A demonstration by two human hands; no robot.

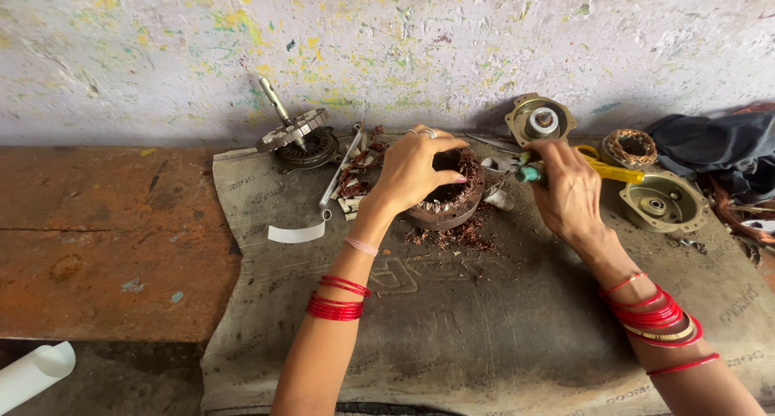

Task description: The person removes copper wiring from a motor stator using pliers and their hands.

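Both hands (wrists bent) work: left [416, 170] cups stator [448, 202], right [565, 190] grips screwdriver [601, 171].

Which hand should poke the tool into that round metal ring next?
Probably the right hand: it already grips the yellow-handled tool, whose tip sits just beside the ring-shaped motor core. The left hand is busy, resting on top of the core and steadying it.
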